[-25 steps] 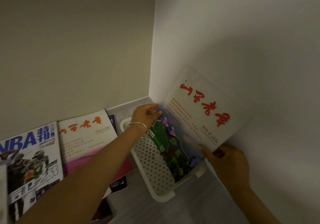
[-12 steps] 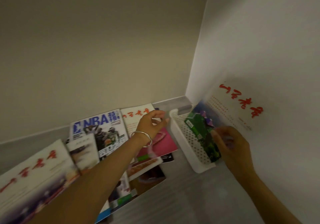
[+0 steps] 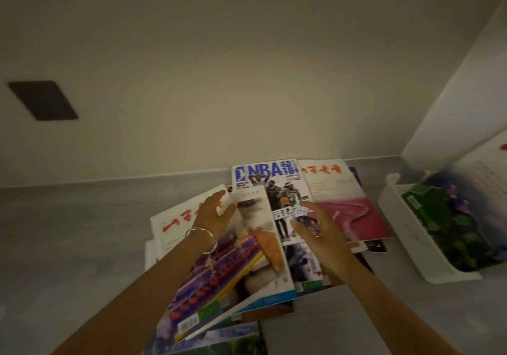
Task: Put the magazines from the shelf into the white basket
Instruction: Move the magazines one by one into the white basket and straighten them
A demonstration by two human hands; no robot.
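Several magazines lie fanned out on the grey shelf. An NBA magazine sits at the back, with a white and pink magazine to its right. My left hand, a silver bracelet on its wrist, rests with straight fingers on a white magazine with red script and touches the edge of a pale magazine. My right hand hovers open over the NBA magazine. The white basket stands at the right with a green-covered magazine leaning inside it against the wall.
A beige back wall and a white side wall close the shelf in at the rear and right. A dark rectangular patch marks the back wall at the left. Bare grey shelf surface lies left of the magazine pile.
The view has swung left from the basket to the pile. My right hand let go of the magazine in the basket and moved over the pile; my left hand dropped onto the magazines.
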